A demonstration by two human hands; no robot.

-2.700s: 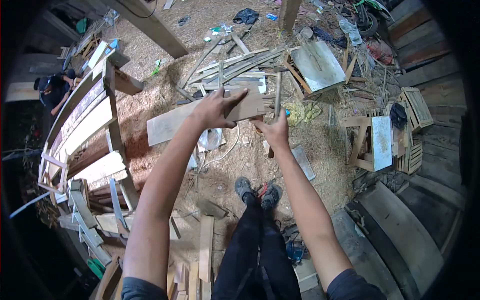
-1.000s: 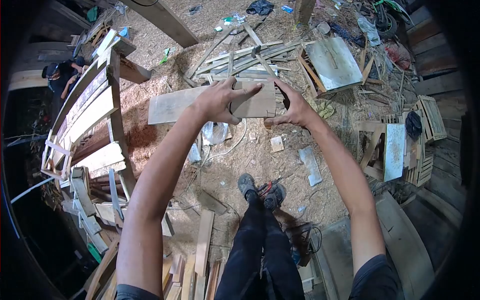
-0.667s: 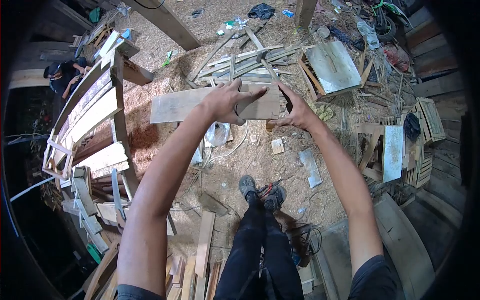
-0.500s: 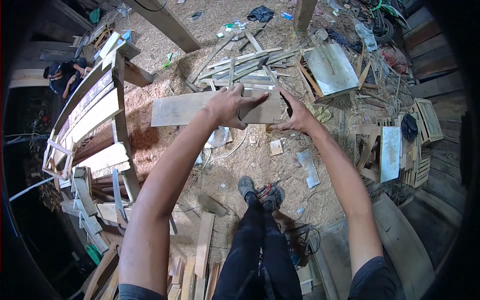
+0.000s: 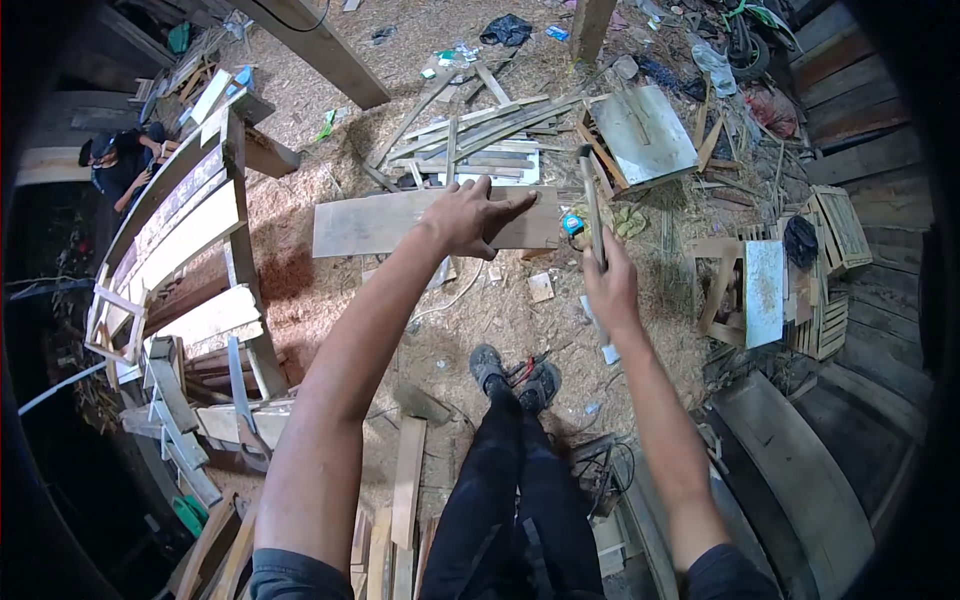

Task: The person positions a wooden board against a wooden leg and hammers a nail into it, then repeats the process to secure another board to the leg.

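Observation:
A flat wooden board (image 5: 375,222) lies crosswise in front of me. My left hand (image 5: 472,216) grips it right of its middle, with the thumb at the near edge and the fingers over the top. Off the board's right end, my right hand (image 5: 612,288) is closed around the handle of a hammer (image 5: 592,190), its head pointing away from me. A blue tape measure (image 5: 572,224) shows between the board's end and the hammer. What supports the board underneath is mostly hidden.
Wood strips (image 5: 480,145) lie piled beyond the board. A white-topped box (image 5: 645,135) stands at back right. At left is a wooden frame (image 5: 240,190) with a handsaw (image 5: 240,390); another person (image 5: 120,165) sits behind it. Sawdust and scraps cover the ground.
My right hand has moved off the board's right end, drawing back toward me and turning the hammer more upright. The tape measure has come into view. My left hand stays on the board.

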